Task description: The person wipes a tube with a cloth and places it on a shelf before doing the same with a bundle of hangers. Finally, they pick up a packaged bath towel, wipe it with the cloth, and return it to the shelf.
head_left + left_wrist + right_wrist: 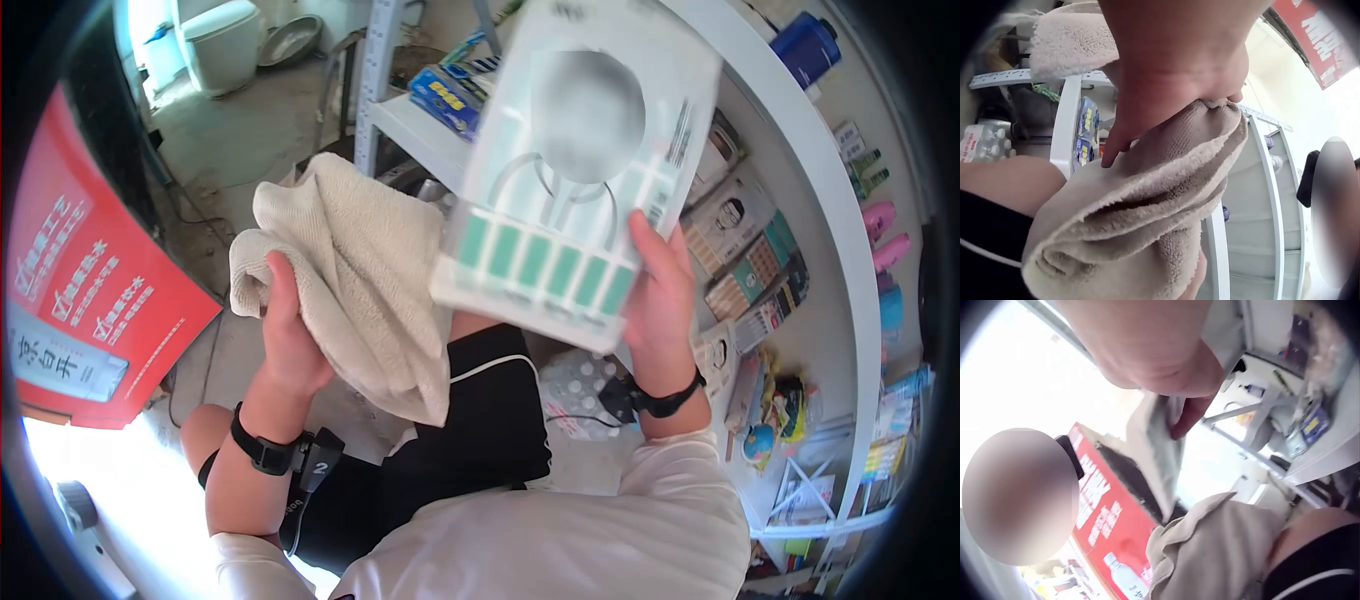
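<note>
Holding one thing in each hand, the person has a cloth on the left and a flat pack on the right, both above the dark shorts (490,400). The left hand (293,340) grips the cloth (365,300) at its left border, with the thumb on top; the left wrist view shows that the cloth lies in several loose folds. The right hand (660,290) pinches the pack (560,220) at its right edge, near the lower corner, with the thumb on the printed face and other fingers behind it. The pack is tilted, and its left edge covers a part of the cloth in the head view; whether the two touch, I cannot tell.

The cloth, I judge, is light and very soft, with a rough pile that should not slip. It cannot be broken, but it will hang down from any single point, so it is better to take a thick bunch of folds in the palm. The pack looks light too, and stiffer, for it keeps its flat form from one edge. Its surface seems smooth and may slide, and a hard squeeze could bend it. A hold at the middle of a long edge would probably balance it better than the corner.

On the right stands a curved white shelf (862,300); on the left, a red sign (120,260).
</note>
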A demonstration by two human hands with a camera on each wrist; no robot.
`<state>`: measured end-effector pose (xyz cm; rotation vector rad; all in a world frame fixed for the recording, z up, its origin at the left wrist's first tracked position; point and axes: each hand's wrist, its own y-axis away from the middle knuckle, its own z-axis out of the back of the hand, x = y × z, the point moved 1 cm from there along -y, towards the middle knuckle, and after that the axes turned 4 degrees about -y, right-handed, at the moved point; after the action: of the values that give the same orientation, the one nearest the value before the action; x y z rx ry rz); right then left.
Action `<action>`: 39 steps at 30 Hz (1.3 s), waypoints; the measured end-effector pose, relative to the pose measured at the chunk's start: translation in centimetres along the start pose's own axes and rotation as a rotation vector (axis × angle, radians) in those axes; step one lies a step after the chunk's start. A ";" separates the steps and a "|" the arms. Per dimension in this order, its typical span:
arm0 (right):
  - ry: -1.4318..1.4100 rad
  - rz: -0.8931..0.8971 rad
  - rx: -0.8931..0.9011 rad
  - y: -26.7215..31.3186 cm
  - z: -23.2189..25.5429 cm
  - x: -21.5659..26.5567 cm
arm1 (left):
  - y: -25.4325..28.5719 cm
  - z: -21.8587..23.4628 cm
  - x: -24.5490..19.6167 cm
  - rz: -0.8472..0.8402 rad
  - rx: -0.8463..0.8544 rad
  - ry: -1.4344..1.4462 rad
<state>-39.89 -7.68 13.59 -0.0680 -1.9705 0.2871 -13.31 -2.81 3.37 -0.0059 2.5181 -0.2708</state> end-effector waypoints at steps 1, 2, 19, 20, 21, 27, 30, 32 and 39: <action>-0.013 0.035 0.047 -0.6 -2.2 -0.8 | 0.2 0.2 -0.4 -0.055 -0.038 -0.064; -0.035 -0.001 0.133 -1.3 -4.0 -1.7 | 0.4 0.6 -0.8 -0.112 -0.081 -0.128; 0.244 0.150 1.039 -3.5 -17.5 -16.4 | 1.5 3.8 -4.4 -0.332 -0.239 -0.897; 0.267 0.139 1.061 -3.6 -17.2 -16.5 | 1.4 4.3 -4.0 -0.317 -0.212 -0.733; 0.289 0.127 1.081 -3.6 -16.9 -16.7 | 1.3 5.0 -3.5 -0.299 -0.186 -0.570; 0.807 0.549 1.180 -2.9 -16.3 -16.4 | 1.1 8.9 -6.9 -0.357 0.086 0.192; 0.760 0.619 1.132 -3.0 -16.0 -17.4 | 1.1 7.9 -7.1 -0.391 0.027 0.244; 0.736 0.649 1.049 -3.3 -15.9 -17.7 | 0.3 8.3 -4.8 -0.307 -0.032 0.240; 0.700 0.428 1.017 -5.7 -15.6 -18.0 | -0.1 5.8 -3.7 -0.138 -0.333 -0.045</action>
<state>-17.91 -13.74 4.69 0.0663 -0.9368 1.3134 -7.00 -3.82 0.87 -0.3155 2.4918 0.0952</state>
